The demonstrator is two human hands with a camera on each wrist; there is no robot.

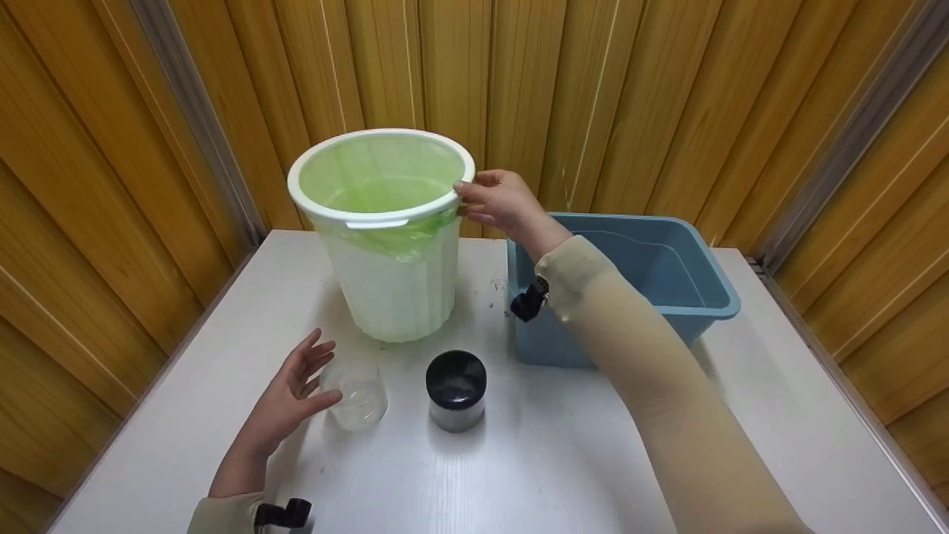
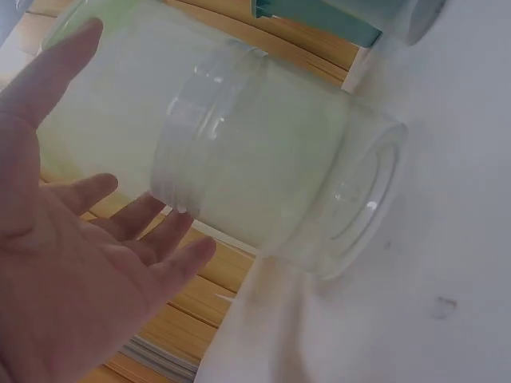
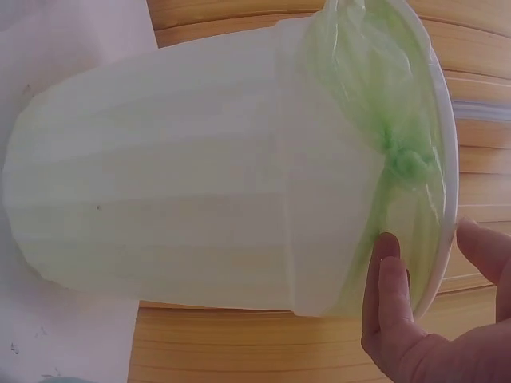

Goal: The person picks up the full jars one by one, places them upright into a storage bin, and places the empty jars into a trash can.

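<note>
Nearest the head camera, the left hand (image 1: 291, 397) lies low over the white table (image 1: 563, 467), palm turned inward and fingers spread straight. It holds nothing; the thumb reaches toward a clear jar (image 1: 356, 394) just beside it, and whether skin meets plastic I cannot tell. In the left wrist view the open palm (image 2: 72, 271) faces the jar (image 2: 263, 175), whose threaded mouth has no lid. It looks empty, thin-walled and see-through, so it is likely very light, smooth enough to slip, and easy to tip with a nudge; a wrap around the body below the threads seems the safest hold. Just right of it stands a second jar with a black lid (image 1: 456, 391), upright and untouched.

Farther back, the right hand (image 1: 498, 202) is at the rim of the white bin (image 1: 385, 245), thumb over the lip and fingers curled beneath, pinching the edge. The right wrist view shows those fingers (image 3: 389, 287) on the rim (image 3: 444, 199) where the green bag (image 3: 383, 152) folds over and is knotted outside. The bin stands upright at the back of the table, well beyond the jars. Its ribbed plastic wall looks stiff but light, and with only the liner inside it should shift easily from a one-sided pull; the rolled rim gives the firmest hold, though the film under the fingers may slide. Right of the bin, close beside it, sits a blue tub (image 1: 667, 274), seemingly empty.
</note>
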